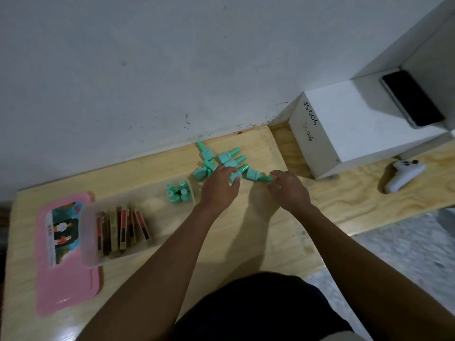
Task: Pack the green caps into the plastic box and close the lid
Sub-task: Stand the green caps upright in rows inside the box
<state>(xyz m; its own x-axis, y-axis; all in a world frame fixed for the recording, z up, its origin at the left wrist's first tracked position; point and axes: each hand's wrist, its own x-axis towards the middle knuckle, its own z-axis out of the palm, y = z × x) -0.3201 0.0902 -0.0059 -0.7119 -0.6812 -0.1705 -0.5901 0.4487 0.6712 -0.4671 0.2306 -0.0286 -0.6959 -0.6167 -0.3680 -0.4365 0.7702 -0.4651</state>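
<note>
A: What lies at the desk's left edge?

B: A pink lid, flat, with a picture label on it. The plastic box stands just to its right, its near-left corner overlapping the lid.

A: What is in the box?

B: It is clear and open-topped. Flat red-and-dark packs stand on edge at its left end. Four packed caps stand upright, bunched in its far-right corner.

A: And the rest of the caps?

B: The green caps lie in a loose heap near the desk's far edge, close to the wall. They are mint green, each with a blocky square body and a round tapered neck, lying on their sides and pointing different ways.

A: The hands?

B: The left hand is at the heap's near side, fingers curled around a blocky cap. The right hand is just right of the heap, its fingertips pinching the narrow end of a tapered cap that lies on the desk.

A: Further right?

B: A white box marked "JS006", a dark phone on a white ledge above it, and a white game controller on the desk near the right edge.
</note>
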